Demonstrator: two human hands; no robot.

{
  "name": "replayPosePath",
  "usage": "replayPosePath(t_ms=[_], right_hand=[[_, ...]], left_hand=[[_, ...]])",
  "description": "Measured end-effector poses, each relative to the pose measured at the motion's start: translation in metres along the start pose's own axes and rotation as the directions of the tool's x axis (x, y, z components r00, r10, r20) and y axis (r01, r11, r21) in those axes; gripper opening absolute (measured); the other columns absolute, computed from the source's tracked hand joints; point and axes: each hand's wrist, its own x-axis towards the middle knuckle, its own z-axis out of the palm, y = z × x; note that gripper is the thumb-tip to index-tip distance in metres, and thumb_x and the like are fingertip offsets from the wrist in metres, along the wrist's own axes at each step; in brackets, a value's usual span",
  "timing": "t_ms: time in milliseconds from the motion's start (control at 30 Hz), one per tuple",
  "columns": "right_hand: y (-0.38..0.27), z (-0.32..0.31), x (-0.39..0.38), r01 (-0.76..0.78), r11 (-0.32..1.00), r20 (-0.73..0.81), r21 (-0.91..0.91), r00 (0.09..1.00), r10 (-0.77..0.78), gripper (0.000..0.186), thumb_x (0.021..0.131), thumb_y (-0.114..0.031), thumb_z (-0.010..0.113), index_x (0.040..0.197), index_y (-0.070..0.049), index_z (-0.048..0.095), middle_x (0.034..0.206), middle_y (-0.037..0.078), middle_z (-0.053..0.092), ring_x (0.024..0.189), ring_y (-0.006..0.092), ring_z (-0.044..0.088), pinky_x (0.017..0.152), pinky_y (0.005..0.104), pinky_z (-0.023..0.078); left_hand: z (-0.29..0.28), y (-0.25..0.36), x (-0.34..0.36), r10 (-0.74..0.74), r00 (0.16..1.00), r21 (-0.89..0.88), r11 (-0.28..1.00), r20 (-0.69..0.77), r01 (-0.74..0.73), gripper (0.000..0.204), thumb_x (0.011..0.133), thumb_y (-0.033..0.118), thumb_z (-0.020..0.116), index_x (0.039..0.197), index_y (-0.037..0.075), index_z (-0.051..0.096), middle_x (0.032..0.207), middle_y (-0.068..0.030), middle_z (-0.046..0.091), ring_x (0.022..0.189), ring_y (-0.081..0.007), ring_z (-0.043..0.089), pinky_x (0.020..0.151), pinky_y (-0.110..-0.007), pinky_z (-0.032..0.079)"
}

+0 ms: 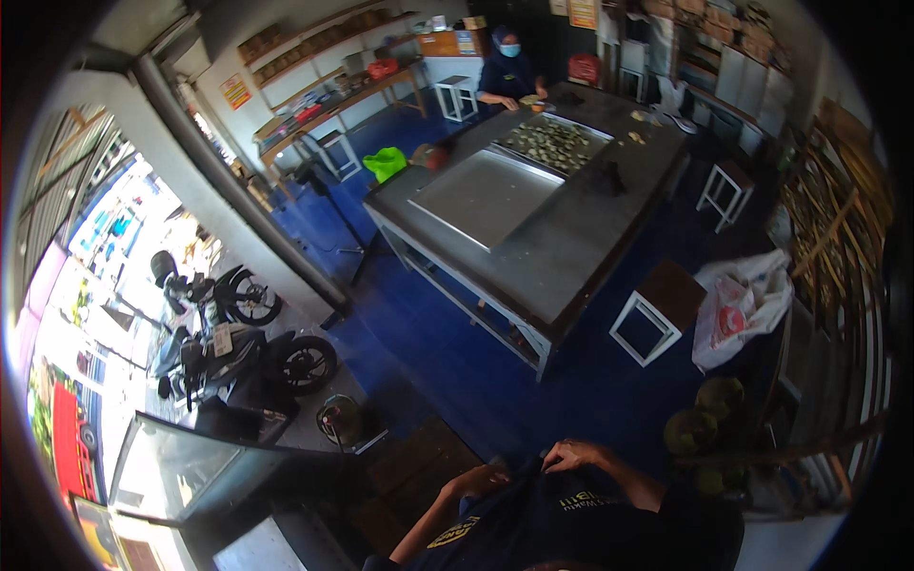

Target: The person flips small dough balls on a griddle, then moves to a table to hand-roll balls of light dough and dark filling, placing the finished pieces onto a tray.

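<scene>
Low in the picture, my left hand (479, 480) and my right hand (571, 455) both close on the upper edge of a dark blue garment (571, 519) with yellow print, held close to my body. The hands are a short way apart, the right a little higher. My bare forearms come in from the bottom edge. The floor under them is blue (495, 381).
A long metal table (571, 257) carries an empty tray (486, 195) and a tray of greenish pieces (554, 143); a co-worker (509, 76) stands at its far end. White stools (659, 309), a white plastic bag (743, 305), round green fruits (705, 419), a glass case (181, 466) and motorbikes (238, 352) surround it.
</scene>
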Motion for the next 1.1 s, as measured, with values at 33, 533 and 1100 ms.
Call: replayPosePath(t_ms=[33, 533, 1100], right_hand=[[0.001, 0.002, 0.009, 0.065, 0.997, -0.019, -0.031, 0.998, -0.065, 0.033, 0.086, -0.034, 0.064, 0.114, -0.015, 0.069, 0.107, 0.006, 0.07, 0.099, 0.0241, 0.065, 0.089, 0.0388, 0.049], [-0.003, -0.006, 0.02, 0.091, 0.947, 0.156, -0.309, 0.987, -0.044, 0.035, 0.086, -0.029, 0.062, 0.118, -0.015, 0.066, 0.109, 0.01, 0.069, 0.097, 0.0261, 0.067, 0.087, 0.0366, 0.052], [-0.021, -0.003, 0.051, 0.103, 0.987, 0.272, -0.127, 0.96, -0.065, 0.034, 0.086, -0.034, 0.065, 0.114, -0.014, 0.07, 0.103, 0.008, 0.072, 0.094, 0.0184, 0.068, 0.083, 0.0307, 0.053]], left_hand=[[0.006, -0.011, -0.003, -0.008, 1.0, -0.048, 0.999, -0.023, 0.007, 0.038, 0.093, 0.032, 0.055, 0.126, 0.015, 0.062, 0.121, -0.0106, 0.065, 0.114, -0.0258, 0.06, 0.099, -0.039, 0.045], [0.029, 0.014, -0.02, -0.126, 0.99, 0.016, 0.992, -0.064, 0.127, 0.051, 0.097, 0.044, 0.045, 0.134, 0.011, 0.05, 0.137, -0.014, 0.051, 0.128, -0.0314, 0.047, 0.103, -0.049, 0.039], [0.054, -0.031, -0.003, 0.099, 0.983, -0.016, 0.995, -0.157, -0.102, 0.039, 0.099, 0.031, 0.044, 0.111, -0.001, 0.063, 0.108, -0.0142, 0.066, 0.095, -0.0279, 0.063, 0.076, -0.045, 0.047]])
